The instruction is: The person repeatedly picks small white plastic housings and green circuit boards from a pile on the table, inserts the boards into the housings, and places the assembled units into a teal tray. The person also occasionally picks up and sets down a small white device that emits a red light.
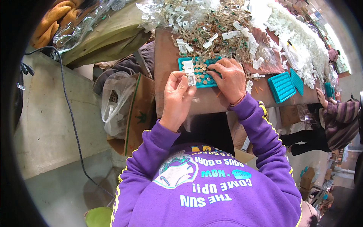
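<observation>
My left hand (176,96) pinches a small white hinged plastic box (191,79) between thumb and fingers, its lid standing up. The box hangs over the left front part of a teal tray (210,85). Small round tan-gold pieces (200,70) sit in the tray, mostly in its middle. My right hand (229,79) reaches over the tray's right side, with fingers bent and fingertips drawn together at the pieces. Whatever those fingertips hold, if anything, is too small and covered to make out.
Behind the tray lies a heap of clear-and-gold small items (217,39) mixed with white boxes. Another teal tray (282,87) stands at right, near a large pile of white pieces (298,36). A co-worker's hand (321,97) rests at the table's right end. A cardboard box (139,113) stands at left.
</observation>
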Tool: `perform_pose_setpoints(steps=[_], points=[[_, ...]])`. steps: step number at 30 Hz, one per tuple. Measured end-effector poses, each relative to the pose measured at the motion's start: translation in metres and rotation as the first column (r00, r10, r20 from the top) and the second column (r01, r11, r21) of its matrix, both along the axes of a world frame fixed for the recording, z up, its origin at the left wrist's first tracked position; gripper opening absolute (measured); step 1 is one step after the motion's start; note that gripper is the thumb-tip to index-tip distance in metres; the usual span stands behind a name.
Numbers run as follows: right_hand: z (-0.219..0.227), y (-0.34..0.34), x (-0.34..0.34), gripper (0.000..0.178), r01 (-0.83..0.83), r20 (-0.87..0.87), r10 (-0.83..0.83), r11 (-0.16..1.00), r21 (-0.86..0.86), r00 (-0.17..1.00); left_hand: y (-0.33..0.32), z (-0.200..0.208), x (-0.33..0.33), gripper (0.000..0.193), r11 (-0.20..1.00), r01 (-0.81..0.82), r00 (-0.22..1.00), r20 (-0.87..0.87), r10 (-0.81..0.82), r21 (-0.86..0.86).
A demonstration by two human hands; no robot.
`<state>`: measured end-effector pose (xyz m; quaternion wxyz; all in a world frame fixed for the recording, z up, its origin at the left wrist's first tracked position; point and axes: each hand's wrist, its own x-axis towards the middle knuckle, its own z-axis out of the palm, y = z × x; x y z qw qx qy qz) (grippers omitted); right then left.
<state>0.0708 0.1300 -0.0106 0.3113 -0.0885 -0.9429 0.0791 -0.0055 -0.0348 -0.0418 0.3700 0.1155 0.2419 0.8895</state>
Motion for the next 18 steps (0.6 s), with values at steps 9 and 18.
perform_pose_setpoints(steps=[9, 18], points=[[0.013, 0.001, 0.007, 0.010, -0.128, 0.052, 0.160, 0.915, -0.382, 0.986, -0.001, 0.002, -0.002, 0.014, 0.996, 0.061, 0.997, 0.034, -0.063, 0.061], [0.019, -0.006, 0.016, 0.027, -0.300, 0.266, 0.285, 0.954, 0.018, 0.921, -0.001, -0.001, -0.003, 0.015, 0.993, 0.079, 0.996, 0.039, -0.082, 0.084]])
